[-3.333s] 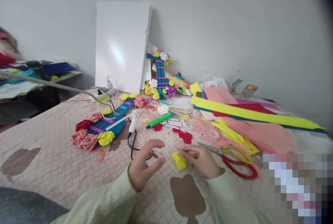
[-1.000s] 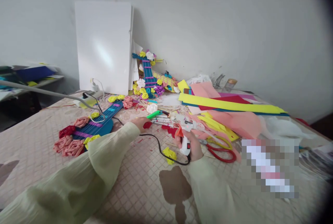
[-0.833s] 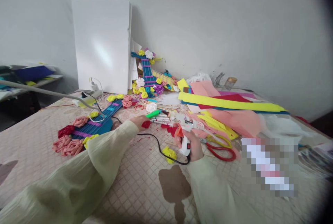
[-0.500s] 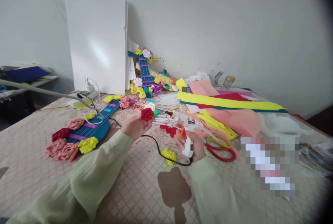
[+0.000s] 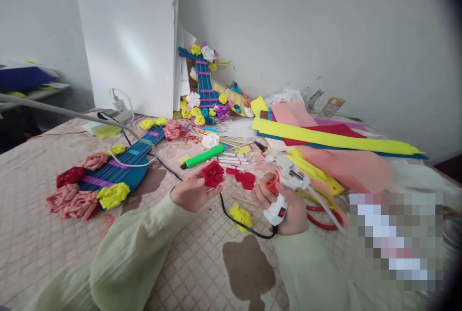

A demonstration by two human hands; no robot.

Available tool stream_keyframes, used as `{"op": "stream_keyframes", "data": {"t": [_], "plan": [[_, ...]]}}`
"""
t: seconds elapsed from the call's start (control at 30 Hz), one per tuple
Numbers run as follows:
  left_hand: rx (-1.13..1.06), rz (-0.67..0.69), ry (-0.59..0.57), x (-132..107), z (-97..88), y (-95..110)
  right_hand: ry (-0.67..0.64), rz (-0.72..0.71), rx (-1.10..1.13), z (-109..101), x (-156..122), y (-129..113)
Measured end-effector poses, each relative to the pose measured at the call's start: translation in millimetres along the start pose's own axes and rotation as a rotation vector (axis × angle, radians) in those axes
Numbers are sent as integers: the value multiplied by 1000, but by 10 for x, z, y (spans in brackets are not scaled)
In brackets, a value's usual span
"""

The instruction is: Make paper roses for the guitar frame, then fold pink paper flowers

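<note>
Ruffled red paper flower (image 5: 212, 174) is up over the quilted-pattern table (image 5: 195, 253), pinched in a half-curled left hand (image 5: 189, 191). Right hand (image 5: 292, 212)'s wrapped tight round a white plastic glue gun (image 5: 289, 168). If it's hot, sloppy aim could burn the left; its black cord (image 5: 258, 235) might snag the crumpled yellow paper flower (image 5: 241, 216).

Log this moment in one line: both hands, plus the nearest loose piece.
left hand: holding red flower | right hand: gripping white glue gun | yellow flower: on table, unheld
</note>
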State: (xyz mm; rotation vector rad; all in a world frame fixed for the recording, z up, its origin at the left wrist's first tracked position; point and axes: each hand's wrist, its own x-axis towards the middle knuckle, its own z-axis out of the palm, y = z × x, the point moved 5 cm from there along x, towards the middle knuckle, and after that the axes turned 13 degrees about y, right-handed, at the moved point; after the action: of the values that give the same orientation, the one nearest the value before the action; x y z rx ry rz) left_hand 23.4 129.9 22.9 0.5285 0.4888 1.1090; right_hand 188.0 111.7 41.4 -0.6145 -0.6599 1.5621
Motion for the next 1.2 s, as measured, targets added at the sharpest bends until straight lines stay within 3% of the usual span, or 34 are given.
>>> {"op": "stream_keyframes", "data": {"t": [0.17,0.5,0.7,0.87,1.03,1.1,1.2], "plan": [[-7,48,-28,-87,61,35,-35,-14,-119,13,-33,32],[69,212,-43,-174,151,144,-235,-44,-407,97,-257,148],[117,284,-9,-188,129,135,-197,-88,-506,86,-354,158],[160,336,7,-263,150,191,-133,-50,-383,152,-383,86],[181,414,25,-312,172,279,-30,49,155,277,-408,-59],[192,411,43,-303,167,282,10,66,160,288,-397,-67],[193,384,59,-286,162,266,43,44,-76,247,-374,-43]]}}
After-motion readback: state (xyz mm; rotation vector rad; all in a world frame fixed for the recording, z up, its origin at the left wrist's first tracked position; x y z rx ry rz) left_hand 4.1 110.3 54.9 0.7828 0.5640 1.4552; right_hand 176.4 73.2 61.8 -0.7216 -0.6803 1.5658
